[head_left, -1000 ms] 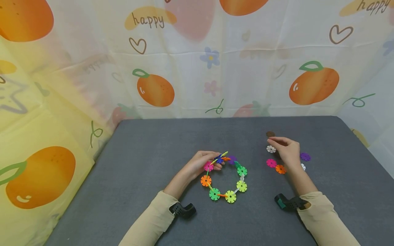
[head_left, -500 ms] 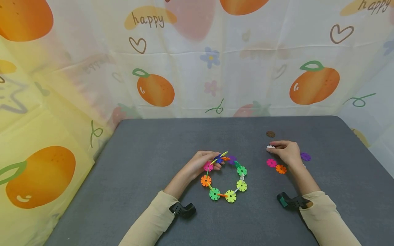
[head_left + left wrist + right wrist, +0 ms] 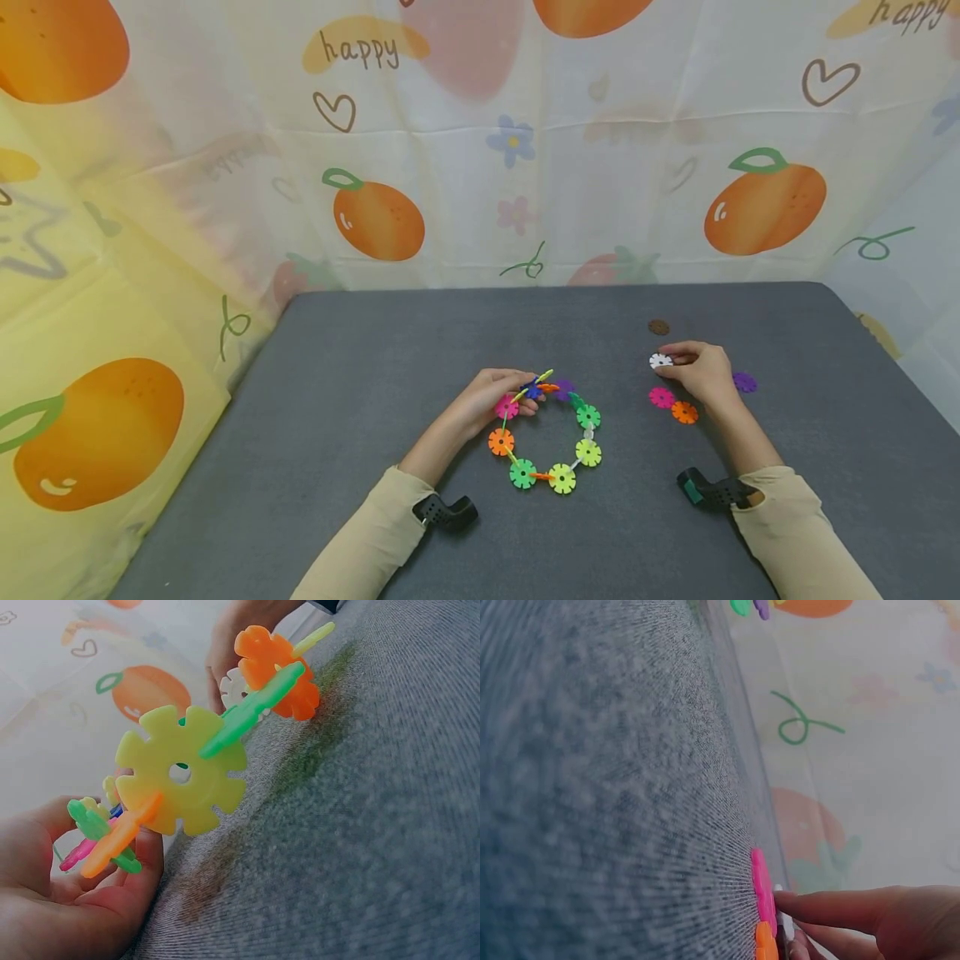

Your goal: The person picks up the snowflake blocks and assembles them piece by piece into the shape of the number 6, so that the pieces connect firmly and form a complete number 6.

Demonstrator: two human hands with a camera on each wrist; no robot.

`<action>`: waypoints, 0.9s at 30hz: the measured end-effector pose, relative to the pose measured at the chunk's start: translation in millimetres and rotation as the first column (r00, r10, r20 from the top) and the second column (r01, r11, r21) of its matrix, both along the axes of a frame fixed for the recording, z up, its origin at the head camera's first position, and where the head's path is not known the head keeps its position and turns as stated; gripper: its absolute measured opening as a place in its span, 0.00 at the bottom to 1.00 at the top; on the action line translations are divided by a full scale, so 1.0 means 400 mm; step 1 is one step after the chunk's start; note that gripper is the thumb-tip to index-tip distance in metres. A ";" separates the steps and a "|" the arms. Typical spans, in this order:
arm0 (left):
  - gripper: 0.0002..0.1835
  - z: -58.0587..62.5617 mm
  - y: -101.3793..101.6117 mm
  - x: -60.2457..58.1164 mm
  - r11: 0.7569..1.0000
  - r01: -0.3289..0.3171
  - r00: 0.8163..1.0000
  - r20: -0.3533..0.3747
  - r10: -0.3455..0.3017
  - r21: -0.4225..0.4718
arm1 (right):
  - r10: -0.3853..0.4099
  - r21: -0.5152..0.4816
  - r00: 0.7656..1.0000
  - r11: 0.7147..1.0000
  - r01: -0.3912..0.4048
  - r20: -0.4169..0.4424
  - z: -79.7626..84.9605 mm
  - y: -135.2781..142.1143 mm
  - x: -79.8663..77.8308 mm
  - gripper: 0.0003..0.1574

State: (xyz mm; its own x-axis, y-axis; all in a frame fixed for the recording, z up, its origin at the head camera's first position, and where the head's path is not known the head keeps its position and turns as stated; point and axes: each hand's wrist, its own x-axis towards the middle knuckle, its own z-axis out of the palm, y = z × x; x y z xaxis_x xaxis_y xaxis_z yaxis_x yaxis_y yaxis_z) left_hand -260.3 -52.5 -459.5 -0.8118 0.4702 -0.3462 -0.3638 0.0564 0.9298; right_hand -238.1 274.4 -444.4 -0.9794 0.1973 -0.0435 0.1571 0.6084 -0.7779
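Observation:
My left hand [image 3: 486, 402] holds a ring-shaped chain of interlocking snowflake discs [image 3: 562, 479] at its upper left, near a dark blue disc [image 3: 533, 389]. In the left wrist view, a notched yellow disc [image 3: 150, 780] of that chain is close to the camera, with thumb and fingers around the far part. Over on the right, my right hand [image 3: 703, 372] pinches a white snowflake disc [image 3: 657, 361] between thumb and fingertips, low over the table. From the right wrist view, the white disc is mostly hidden behind a pink disc [image 3: 761, 885] and the fingers.
Around the right hand lie loose discs: brown [image 3: 658, 327] behind it, pink [image 3: 661, 397] and orange [image 3: 684, 412] in front, purple [image 3: 745, 382] to its right. The grey table [image 3: 375, 350] meets a fruit-print curtain [image 3: 465, 208] at the back.
My right hand has come slightly nearer from beside the brown disc and taken hold of the white disc. The left hand and the chain have stayed almost still.

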 end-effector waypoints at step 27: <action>0.21 -0.001 -0.003 0.004 0.997 0.067 0.996 -0.067 -0.065 0.039 | 0.098 -0.344 0.991 0.931 -0.125 -0.095 0.040 -0.119 0.022 0.25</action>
